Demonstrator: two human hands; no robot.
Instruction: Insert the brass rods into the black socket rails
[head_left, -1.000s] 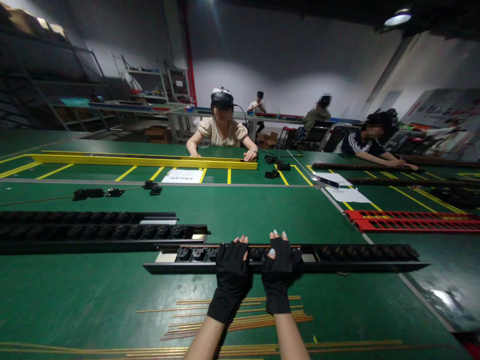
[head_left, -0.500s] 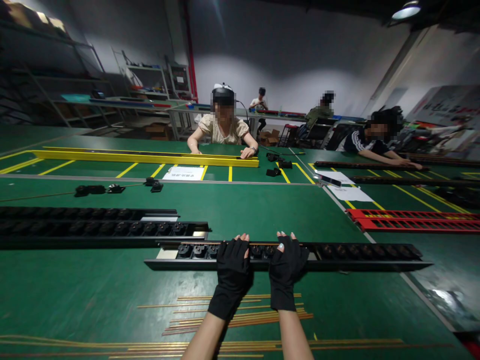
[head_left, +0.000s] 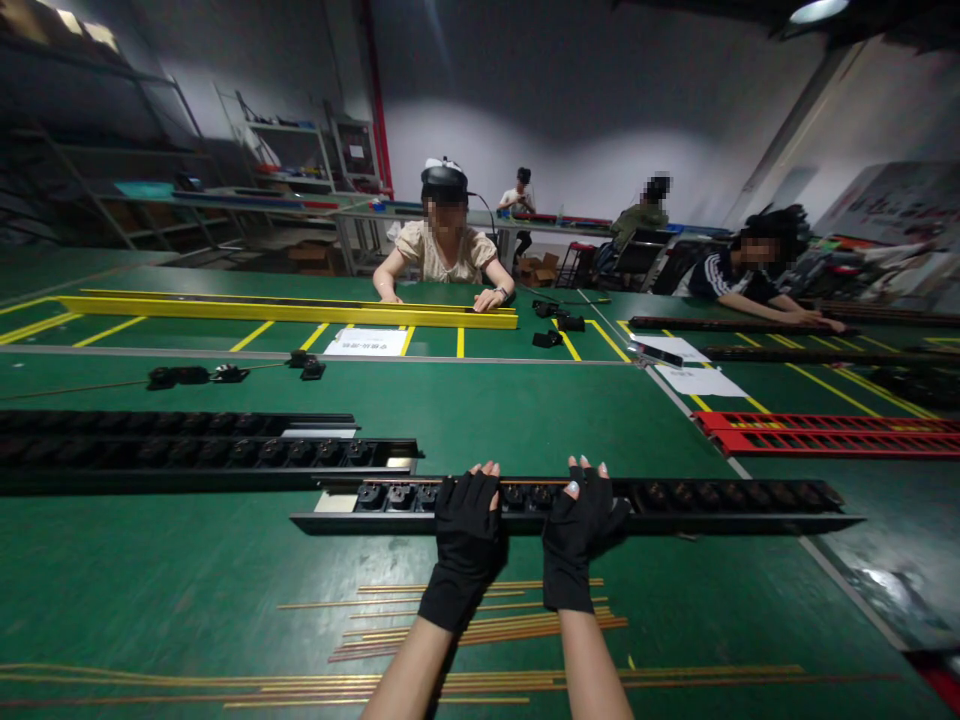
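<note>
A long black channel (head_left: 465,525) lies crosswise in front of me, with a row of black socket modules (head_left: 400,496) inside it. A thin copper-coloured rod (head_left: 420,482) runs along its far side. My left hand (head_left: 469,525), in a black fingerless glove, lies over the middle of the channel, fingers stretched toward the far edge. A short way to the right, my gloved right hand (head_left: 581,525) rests over the same channel, fingertips at the rod and fingers slightly apart. Both palms hide the modules beneath them. Whether the fingertips press on the rod, I cannot tell.
Loose brass-coloured rods (head_left: 480,630) lie nearer me. More filled black channels (head_left: 225,480) are at left, and red slotted strips (head_left: 825,435) at right. Across the green table (head_left: 525,415), a co-worker (head_left: 446,250) handles a yellow channel (head_left: 285,312); another person (head_left: 750,275) works at right.
My right hand has shifted slightly right along the channel, its fingers a little more spread. The left hand stays at nearly the same spot.
</note>
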